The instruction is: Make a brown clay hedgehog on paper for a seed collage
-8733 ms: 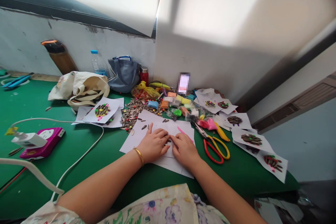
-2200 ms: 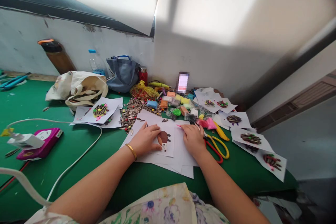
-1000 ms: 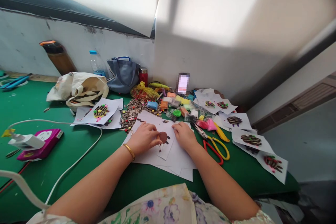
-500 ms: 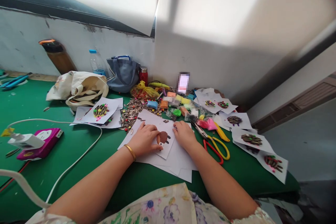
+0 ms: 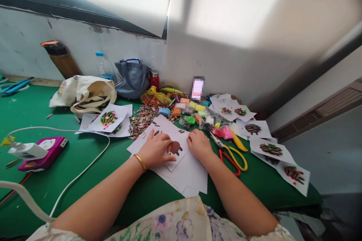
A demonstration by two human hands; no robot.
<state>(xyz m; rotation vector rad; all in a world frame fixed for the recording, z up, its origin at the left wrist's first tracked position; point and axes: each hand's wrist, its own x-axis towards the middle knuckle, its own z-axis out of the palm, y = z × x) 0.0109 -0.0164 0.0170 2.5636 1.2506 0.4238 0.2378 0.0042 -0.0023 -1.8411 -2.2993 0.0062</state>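
My left hand [image 5: 156, 149] lies flat on a white sheet of paper, thumb spread away from its fingers. Beside that thumb is a brown hedgehog-like picture [image 5: 175, 148] with dark feet, partly covered by the hand. Other white paper sheets [image 5: 192, 175] lie under it at an angle. At the right edge of the picture sheet, my right hand [image 5: 198, 143] is curled, its fingertips pinching the paper edge. A few sunflower seeds [image 5: 181, 131] lie on the paper above the picture.
A heap of striped sunflower seeds [image 5: 143, 118] and bagged coloured clay [image 5: 177, 112] lie behind the paper. Red-and-yellow-handled pliers or scissors [image 5: 230, 158] are at right. Finished seed pictures [image 5: 270, 150] stand on both sides. A white cable [image 5: 82, 177] crosses the left.
The lower paper sheets have turned slightly, their near right corner moving toward me and left. Both hands stay nearly in place; the left thumb and picture have shifted only slightly.
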